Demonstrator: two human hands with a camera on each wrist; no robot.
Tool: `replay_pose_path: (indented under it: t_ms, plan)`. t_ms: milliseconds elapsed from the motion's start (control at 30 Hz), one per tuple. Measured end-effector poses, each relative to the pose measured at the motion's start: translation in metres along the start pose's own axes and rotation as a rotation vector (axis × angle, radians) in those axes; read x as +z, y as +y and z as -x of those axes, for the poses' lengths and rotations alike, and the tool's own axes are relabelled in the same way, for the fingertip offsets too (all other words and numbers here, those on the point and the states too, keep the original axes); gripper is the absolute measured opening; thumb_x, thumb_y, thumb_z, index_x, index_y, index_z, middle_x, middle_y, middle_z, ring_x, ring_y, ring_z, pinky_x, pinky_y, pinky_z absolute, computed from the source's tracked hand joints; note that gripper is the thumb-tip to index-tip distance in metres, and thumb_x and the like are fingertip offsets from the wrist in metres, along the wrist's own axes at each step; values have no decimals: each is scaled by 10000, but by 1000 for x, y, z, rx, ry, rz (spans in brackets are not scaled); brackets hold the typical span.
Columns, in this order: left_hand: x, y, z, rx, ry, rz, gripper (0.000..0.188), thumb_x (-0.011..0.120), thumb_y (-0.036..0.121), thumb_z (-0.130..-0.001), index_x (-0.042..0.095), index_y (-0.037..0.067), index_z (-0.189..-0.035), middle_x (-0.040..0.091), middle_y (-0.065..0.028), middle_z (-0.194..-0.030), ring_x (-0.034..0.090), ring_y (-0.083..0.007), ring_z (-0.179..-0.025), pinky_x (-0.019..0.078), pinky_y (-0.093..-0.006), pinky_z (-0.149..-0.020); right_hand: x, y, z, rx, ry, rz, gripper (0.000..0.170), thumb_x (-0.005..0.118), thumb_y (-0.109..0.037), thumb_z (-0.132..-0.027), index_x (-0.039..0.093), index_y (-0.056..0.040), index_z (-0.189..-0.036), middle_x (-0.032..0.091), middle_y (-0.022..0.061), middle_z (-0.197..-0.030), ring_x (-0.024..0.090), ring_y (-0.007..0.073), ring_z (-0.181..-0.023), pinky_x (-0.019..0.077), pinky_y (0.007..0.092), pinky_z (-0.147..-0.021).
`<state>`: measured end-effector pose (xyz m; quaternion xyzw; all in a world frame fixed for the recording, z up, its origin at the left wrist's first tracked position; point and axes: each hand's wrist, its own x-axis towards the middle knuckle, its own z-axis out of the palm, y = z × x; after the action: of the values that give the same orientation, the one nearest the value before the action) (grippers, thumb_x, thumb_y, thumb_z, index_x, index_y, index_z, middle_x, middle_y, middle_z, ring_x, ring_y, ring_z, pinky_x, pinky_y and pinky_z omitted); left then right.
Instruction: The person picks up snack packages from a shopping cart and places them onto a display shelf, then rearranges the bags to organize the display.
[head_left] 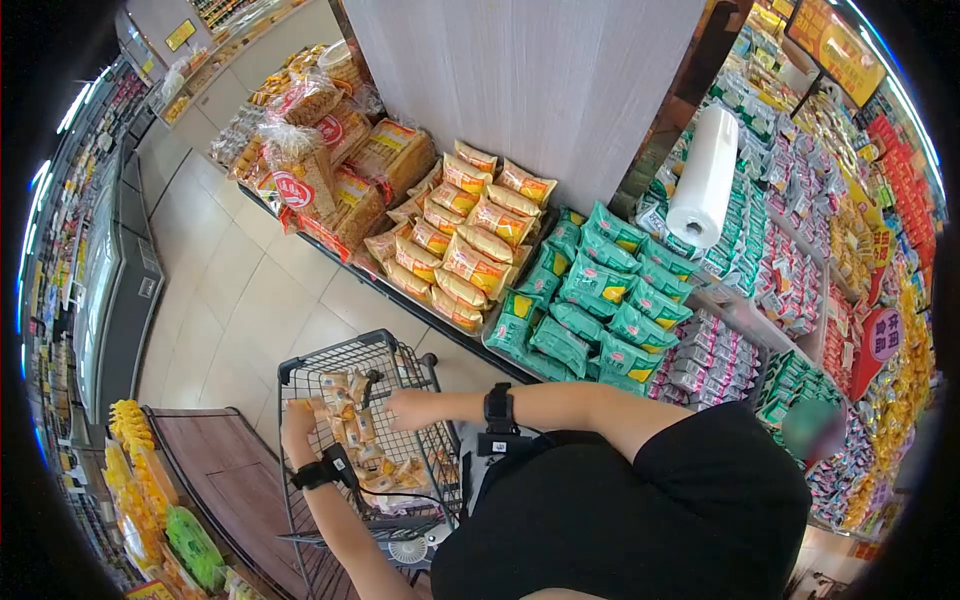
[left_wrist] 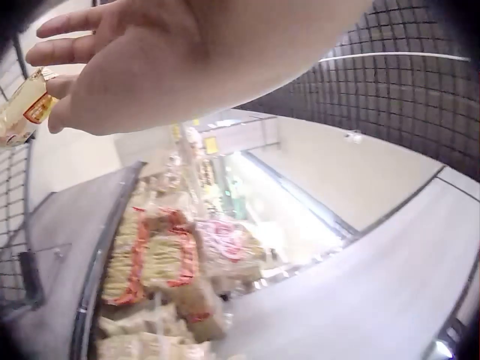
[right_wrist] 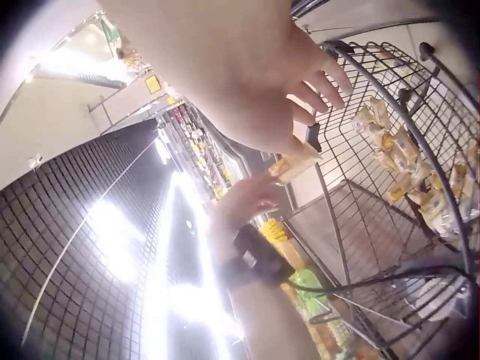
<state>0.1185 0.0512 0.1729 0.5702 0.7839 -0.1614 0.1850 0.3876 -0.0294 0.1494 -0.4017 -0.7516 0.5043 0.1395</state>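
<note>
Over the wire shopping cart, my left hand pinches a small wrapped package between thumb and fingers; in the left wrist view, its other fingers extend past it. The package also shows in the right wrist view, partly overlapped by my right hand. Across the basket, my right hand hangs with fingers apart and loosely bent, and the head view shows a gap between the hands. Several similar small packages lie in the basket below.
Beyond the cart runs a low display with bagged bread, yellow packets and green packets. A plastic bag roll stands at the right. Left are a freezer case and a brown stand near the cart.
</note>
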Motion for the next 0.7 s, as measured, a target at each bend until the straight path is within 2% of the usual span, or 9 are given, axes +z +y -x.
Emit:
replay_pose_path:
  t_ms: [67, 100, 200, 233, 333, 433, 533, 667, 700]
  plan:
    - [-32, 14, 26, 168, 143, -26, 342, 467, 231, -884, 543, -68, -1030, 569, -192, -1083, 589, -386, -895, 475, -447, -750, -2, 13, -14, 50, 51, -60, 398, 578, -339, -814, 600, 1, -1020, 567, 223, -983, 545, 360, -931, 443, 421, -812]
    - [-51, 27, 51, 258, 194, -39, 327, 457, 210, -890, 525, -60, -1062, 532, -193, -1135, 585, -392, -888, 471, -453, -749, -10, 13, -20, 93, -27, -213, 480, 539, -412, -848, 552, -25, -1131, 550, 200, -1055, 546, 336, -939, 449, 407, -813]
    - [-84, 60, 117, 540, 360, 28, 314, 447, 147, -892, 469, -51, -1135, 441, -191, -1229, 576, -401, -867, 466, -462, -735, -52, -34, 7, 259, 60, -864, 550, 494, -475, -870, 476, -57, -1227, 512, 170, -1148, 541, 296, -1000, 458, 403, -807]
    - [-91, 71, 137, 632, 422, 71, 318, 447, 126, -890, 450, -51, -1155, 414, -190, -1249, 573, -402, -861, 465, -464, -728, -57, -35, 4, 304, 55, -1007, 597, 449, -513, -883, 388, -93, -1302, 476, 145, -1203, 519, 253, -1063, 474, 395, -819]
    - [-115, 116, 195, 662, 357, 81, 318, 451, 113, -889, 443, -61, -1154, 416, -191, -1245, 569, -393, -873, 473, -445, -717, -75, -40, 11, 153, -80, -1470, 533, 453, -467, -898, 391, -114, -1292, 517, 121, -1162, 550, 237, -1033, 484, 400, -847]
    - [-120, 143, 218, 635, 271, 189, 321, 432, 110, -899, 445, -71, -1164, 389, -170, -1278, 524, -400, -983, 442, -434, -802, -85, -33, 7, 13, -160, -1631, 398, 495, -330, -910, 422, -121, -1241, 560, 88, -1094, 591, 223, -957, 500, 400, -841]
    - [-119, 153, 218, 693, 335, 247, 341, 435, 103, -895, 430, -90, -1176, 379, -161, -1288, 539, -389, -954, 450, -428, -773, -100, -27, 8, 62, 89, -1541, 358, 521, -131, -895, 386, -121, -1227, 561, 79, -1094, 570, 217, -1033, 516, 349, -812]
    - [-121, 169, 209, 690, 372, 289, 368, 441, 102, -893, 413, -91, -1205, 369, -141, -1291, 561, -370, -911, 456, -430, -740, -139, -33, 11, -3, 298, -1614, 255, 536, -103, -878, 483, -80, -1126, 588, 65, -1059, 599, 205, -946, 501, 386, -844]
    - [-125, 177, 210, 722, 391, 261, 387, 489, 92, -865, 403, -94, -1193, 367, -173, -1275, 582, -373, -820, 479, -433, -691, -150, -34, 14, -79, 301, -1634, 278, 531, -88, -876, 460, -76, -1144, 583, 69, -1056, 591, 204, -957, 505, 386, -843]
